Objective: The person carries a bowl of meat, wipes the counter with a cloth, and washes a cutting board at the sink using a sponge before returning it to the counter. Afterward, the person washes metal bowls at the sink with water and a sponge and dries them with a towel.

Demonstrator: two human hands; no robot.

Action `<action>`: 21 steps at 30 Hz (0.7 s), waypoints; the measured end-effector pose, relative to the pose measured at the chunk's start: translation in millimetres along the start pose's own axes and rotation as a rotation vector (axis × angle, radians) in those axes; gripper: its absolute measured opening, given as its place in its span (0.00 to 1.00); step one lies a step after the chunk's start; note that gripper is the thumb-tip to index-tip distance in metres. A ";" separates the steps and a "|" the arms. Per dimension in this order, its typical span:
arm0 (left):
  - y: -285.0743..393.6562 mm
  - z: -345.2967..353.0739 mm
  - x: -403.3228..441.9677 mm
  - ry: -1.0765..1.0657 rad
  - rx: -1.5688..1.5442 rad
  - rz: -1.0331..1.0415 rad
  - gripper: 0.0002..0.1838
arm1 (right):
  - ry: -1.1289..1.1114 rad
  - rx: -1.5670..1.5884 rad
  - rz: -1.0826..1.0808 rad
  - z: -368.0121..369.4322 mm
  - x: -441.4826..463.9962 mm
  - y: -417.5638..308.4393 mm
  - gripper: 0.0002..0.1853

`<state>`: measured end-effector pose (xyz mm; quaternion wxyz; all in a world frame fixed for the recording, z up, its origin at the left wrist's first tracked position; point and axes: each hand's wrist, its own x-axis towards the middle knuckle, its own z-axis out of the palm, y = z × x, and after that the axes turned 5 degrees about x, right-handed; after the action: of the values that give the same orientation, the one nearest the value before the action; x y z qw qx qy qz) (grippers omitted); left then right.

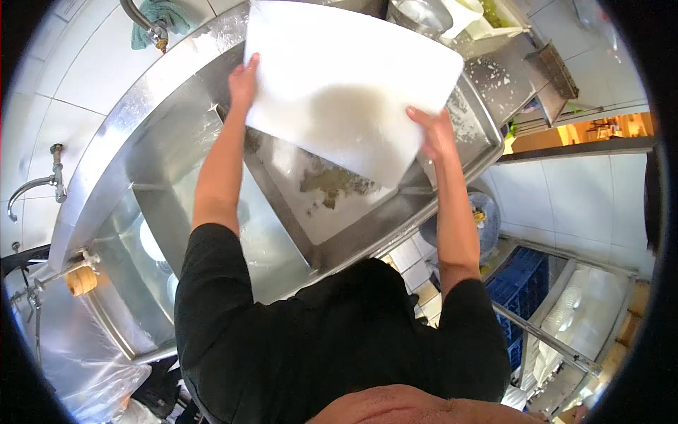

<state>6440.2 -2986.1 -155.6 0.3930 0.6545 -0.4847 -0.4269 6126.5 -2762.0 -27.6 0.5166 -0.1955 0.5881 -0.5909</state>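
Observation:
A large white board (318,56) is held up, tilted, over the right basin of a steel sink (159,141). My left hand (244,86) grips its left edge, with the thumb on the front face. At its lower right edge my right hand (432,131) holds on, thumb also over the face; the other fingers are partly hidden. Below the board, the basin floor (311,212) is wet, with brownish residue on it. A grey shadow lies on the board's lower part.
Two taps (152,28) (55,182) stick out from the tiled wall on the left. A metal bowl (421,15) and a tray of green items (498,15) stand behind the board. Blue crates (522,290) are at the lower right, beside a metal rail (544,338).

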 end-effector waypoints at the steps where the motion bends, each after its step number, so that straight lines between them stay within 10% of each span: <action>1: -7.7 14.8 9.8 -0.076 -0.014 -0.072 0.31 | 0.042 -0.086 -0.091 14.7 -21.4 -15.4 0.21; 8: 5.9 43.9 -31.7 -0.435 -0.142 0.002 0.24 | 0.184 -0.722 -0.372 41.7 -107.0 -133.9 0.16; 11: -28.8 -46.9 18.6 0.175 0.231 0.227 0.14 | 0.209 -0.983 -0.407 35.6 -113.9 -156.4 0.19; 14: -28.8 -117.6 99.9 0.653 0.601 0.681 0.43 | 0.244 -1.096 -0.277 9.2 -111.4 -147.7 0.21; 17: 66.8 -142.7 97.2 0.314 0.592 0.447 0.53 | 0.256 -1.185 -0.324 -22.8 -145.2 -141.4 0.18; 21: 52.9 -145.7 164.0 0.194 0.604 0.601 0.37 | 0.297 -1.010 -0.397 -64.1 -179.7 -123.8 0.20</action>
<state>6588.5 -3142.3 -88.0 0.3345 0.6070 -0.7176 -0.0695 6095.7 -2607.2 136.2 0.1496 -0.4402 0.8162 -0.3430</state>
